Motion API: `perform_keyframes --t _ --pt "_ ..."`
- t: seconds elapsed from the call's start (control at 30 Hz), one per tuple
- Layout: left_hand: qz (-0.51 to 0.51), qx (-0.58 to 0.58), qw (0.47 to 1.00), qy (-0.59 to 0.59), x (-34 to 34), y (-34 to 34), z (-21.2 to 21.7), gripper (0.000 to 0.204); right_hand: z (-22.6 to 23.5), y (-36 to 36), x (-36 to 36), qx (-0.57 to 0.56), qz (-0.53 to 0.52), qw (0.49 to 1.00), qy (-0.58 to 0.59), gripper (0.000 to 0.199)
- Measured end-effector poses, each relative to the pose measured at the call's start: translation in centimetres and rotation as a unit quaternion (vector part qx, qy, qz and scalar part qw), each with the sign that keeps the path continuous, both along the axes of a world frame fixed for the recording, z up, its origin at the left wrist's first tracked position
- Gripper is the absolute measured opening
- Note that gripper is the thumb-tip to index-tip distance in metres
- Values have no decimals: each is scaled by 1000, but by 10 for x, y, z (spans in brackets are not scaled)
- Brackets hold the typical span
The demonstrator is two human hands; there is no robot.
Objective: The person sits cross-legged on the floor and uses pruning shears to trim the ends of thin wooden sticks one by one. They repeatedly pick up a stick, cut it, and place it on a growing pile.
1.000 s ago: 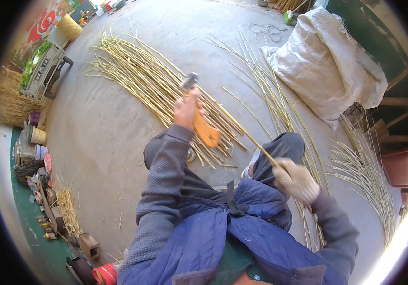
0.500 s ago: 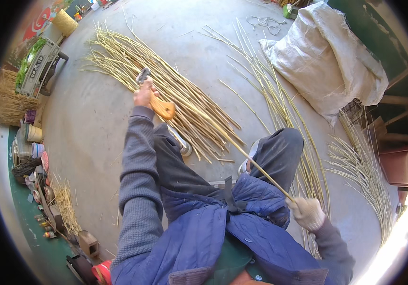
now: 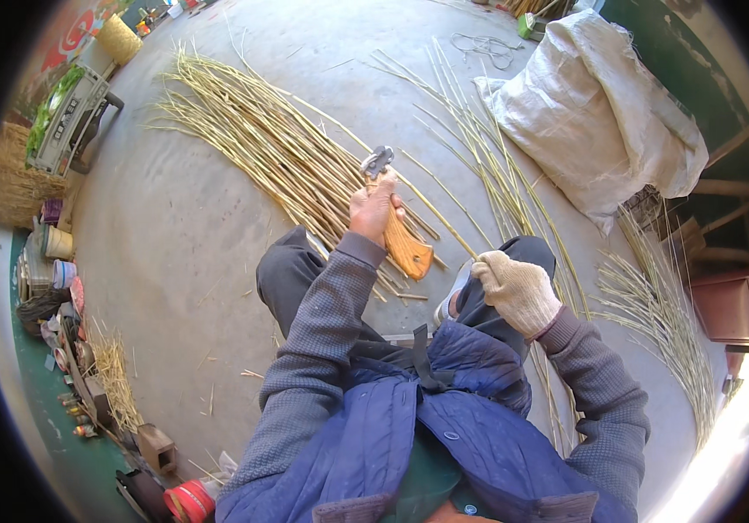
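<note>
My bare left hand point(image 3: 372, 211) is closed round a hand tool with a broad wooden handle point(image 3: 409, 249) and a small metal head. The tool's exact kind cannot be made out. In front of my right knee, my right hand point(image 3: 518, 292), in a pale knitted glove, grips the near end of a long thin stick point(image 3: 433, 209). The stick slants away to the far left, passing close beside the tool's head; whether they touch is unclear. Below it on the floor lies a thick bundle of peeled-looking sticks point(image 3: 287, 161), partly hidden by my left hand.
Looser, thinner sticks point(image 3: 514, 200) lie on the right, with another pile point(image 3: 666, 322) farther right. A big white woven sack point(image 3: 596, 113) rests at the far right. Along the left wall stand a toy-like truck point(image 3: 69, 118), buckets and clutter. A red container point(image 3: 189, 501) sits at lower left.
My left hand has moved right and nearer with the tool. My right hand has come up and forward from beside my hip, still holding the stick's end.
</note>
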State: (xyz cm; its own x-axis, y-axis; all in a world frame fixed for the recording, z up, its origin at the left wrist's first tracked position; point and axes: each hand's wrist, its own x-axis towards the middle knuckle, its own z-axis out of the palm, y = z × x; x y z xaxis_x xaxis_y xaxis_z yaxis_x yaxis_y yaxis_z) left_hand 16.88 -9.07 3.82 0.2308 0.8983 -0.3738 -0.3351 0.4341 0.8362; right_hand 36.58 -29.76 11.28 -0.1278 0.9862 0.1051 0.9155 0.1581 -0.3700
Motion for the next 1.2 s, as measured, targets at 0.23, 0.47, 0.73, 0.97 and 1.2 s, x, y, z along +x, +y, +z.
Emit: perform_keyframes --t 0.23,0.47,0.73,0.97,1.2 --pt "197 32 976 87 -127 131 -36 27 20 -120 37 -115 -55 986 -104 13" --pt "299 73 947 91 -278 229 -38 22 -15 -304 133 -173 -251 935 -179 7" --pt "324 72 939 85 -365 248 -14 23 -4 -365 193 -249 -343 871 -249 15" --pt "93 85 987 97 -283 211 -56 35 -31 -298 201 -327 -226 844 -360 9" --pt "-104 22 989 105 -183 175 -81 41 -51 -205 186 -134 -257 916 -277 8"
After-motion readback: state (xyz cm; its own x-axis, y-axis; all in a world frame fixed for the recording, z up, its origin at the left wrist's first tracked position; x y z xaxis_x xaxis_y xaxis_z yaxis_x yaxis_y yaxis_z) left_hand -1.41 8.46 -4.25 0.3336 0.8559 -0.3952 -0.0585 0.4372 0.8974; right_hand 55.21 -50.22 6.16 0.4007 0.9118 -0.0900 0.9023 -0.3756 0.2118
